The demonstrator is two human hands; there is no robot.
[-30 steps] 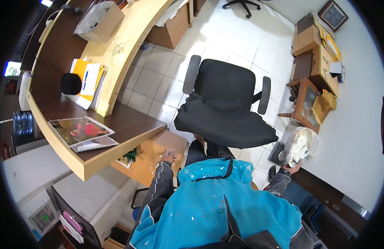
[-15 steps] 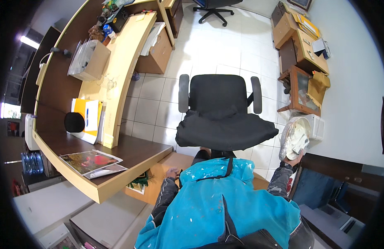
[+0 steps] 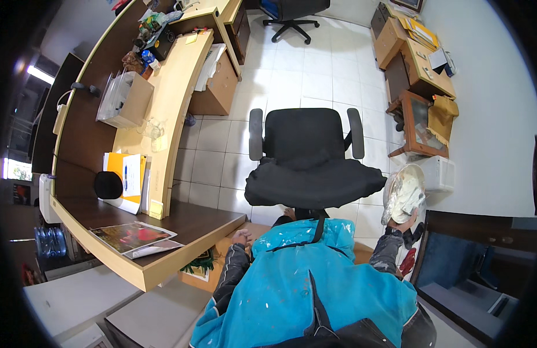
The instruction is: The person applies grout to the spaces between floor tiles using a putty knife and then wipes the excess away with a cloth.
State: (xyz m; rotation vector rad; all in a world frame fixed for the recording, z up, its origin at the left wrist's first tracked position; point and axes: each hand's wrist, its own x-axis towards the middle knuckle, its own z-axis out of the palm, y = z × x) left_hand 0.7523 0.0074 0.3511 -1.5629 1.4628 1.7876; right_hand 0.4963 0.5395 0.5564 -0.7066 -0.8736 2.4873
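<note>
the right hand (image 3: 403, 223) is raised at the person's right side and grips from below a round white plate (image 3: 404, 191) wrapped in clear plastic, with pale smeared material on it — the plate stands tilted, held up just beside the right edge of the black office chair (image 3: 312, 168) and in front of a white plastic box (image 3: 439, 173) on the floor. the left hand (image 3: 241, 236) hangs low by the body with its fingers curled in loosely; it holds nothing that shows, and it sits just off the corner of the curved wooden table (image 3: 164, 232), above a brown box (image 3: 207, 272) below it. the person wears a blue jacket (image 3: 303, 284) flecked with white paint, the sleeves dark and spotted.

the chair stands straight ahead on the white tiled floor (image 3: 332, 75), its seat touching or nearly touching the person's front. on the table near the left hand lies a printed magazine (image 3: 132, 236); further along are a yellow folder (image 3: 123, 174) with papers, a black round object (image 3: 108, 184), and a cardboard box (image 3: 126, 98). to the right of the chair stands a small wooden side table (image 3: 416, 124) — beyond it, wooden cabinets (image 3: 413, 52) against the wall.
</note>
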